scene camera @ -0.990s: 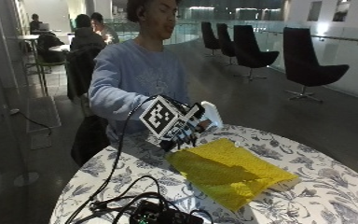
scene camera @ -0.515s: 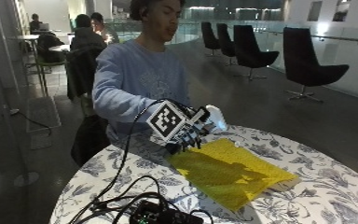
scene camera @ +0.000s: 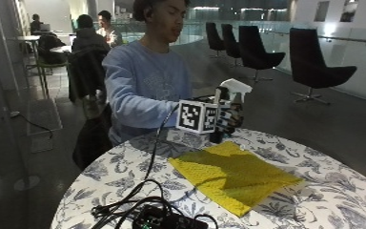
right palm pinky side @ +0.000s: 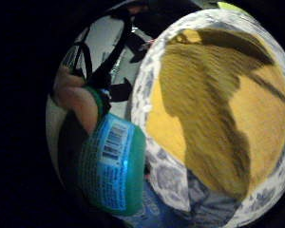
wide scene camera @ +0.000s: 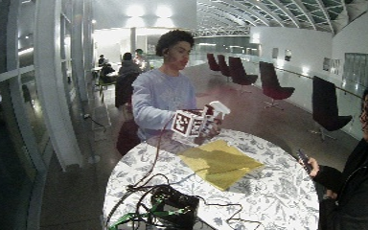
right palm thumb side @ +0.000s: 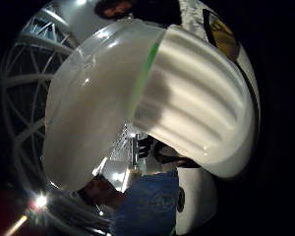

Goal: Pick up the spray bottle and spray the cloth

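The worktop [scene camera: 310,191] carries the yellow cloth [scene camera: 234,174], spread flat towards the edge nearest my body. My right hand [scene camera: 224,119] is up off the worktop above the cloth's near corner, fingers [scene camera: 232,120] curled round the bottle [scene camera: 228,102], its white head topmost and its green base [right palm pinky side: 115,164] hanging clear of the surface. So the pick-up looks done. I see no mist or wet patch on the cloth, so I judge the spraying is left.
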Tool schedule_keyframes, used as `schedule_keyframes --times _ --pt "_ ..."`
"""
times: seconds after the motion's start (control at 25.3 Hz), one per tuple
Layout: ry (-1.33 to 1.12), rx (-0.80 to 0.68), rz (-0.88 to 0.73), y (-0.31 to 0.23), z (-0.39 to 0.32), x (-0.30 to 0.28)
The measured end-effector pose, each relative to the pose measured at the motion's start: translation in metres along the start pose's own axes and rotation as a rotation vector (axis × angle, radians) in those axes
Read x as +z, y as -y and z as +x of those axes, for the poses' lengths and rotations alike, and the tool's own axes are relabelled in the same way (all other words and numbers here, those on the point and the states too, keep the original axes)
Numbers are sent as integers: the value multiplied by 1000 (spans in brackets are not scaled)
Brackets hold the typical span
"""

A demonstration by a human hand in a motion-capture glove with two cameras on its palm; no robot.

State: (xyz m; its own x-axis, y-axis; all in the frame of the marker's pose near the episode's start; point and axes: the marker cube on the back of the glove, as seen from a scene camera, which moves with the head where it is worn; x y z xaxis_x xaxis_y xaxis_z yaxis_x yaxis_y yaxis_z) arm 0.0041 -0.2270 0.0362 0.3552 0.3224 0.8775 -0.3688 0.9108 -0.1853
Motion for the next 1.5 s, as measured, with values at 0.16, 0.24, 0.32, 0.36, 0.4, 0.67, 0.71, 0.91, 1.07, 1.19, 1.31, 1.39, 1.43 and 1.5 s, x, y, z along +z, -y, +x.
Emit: schedule_keyframes --times 0.16,0.24,0.32,0.36,0.4,0.67,0.71,0.91,1.07,1.19,1.31,1.39,1.43,1.5 --pt "113 -172 -28 36 -5 64" --pt "148 -217 -45 52 -5 94" --pt "162 -235 -75 65 -3 121" --pt "160 -238 -90 71 0 134" --pt "156 -237 -103 76 4 146" --pt "15 -218 -194 90 48 190" --pt "14 -218 -183 92 50 193" --pt "-26 -225 -214 87 61 195" --pt "-84 -234 -257 70 68 181" --pt "20 -274 -124 64 38 153" --pt "-34 -315 -75 47 21 117" --pt "-147 -335 -56 33 20 92" --pt "-217 -343 -37 26 21 77" --pt "-350 -350 18 13 23 42"
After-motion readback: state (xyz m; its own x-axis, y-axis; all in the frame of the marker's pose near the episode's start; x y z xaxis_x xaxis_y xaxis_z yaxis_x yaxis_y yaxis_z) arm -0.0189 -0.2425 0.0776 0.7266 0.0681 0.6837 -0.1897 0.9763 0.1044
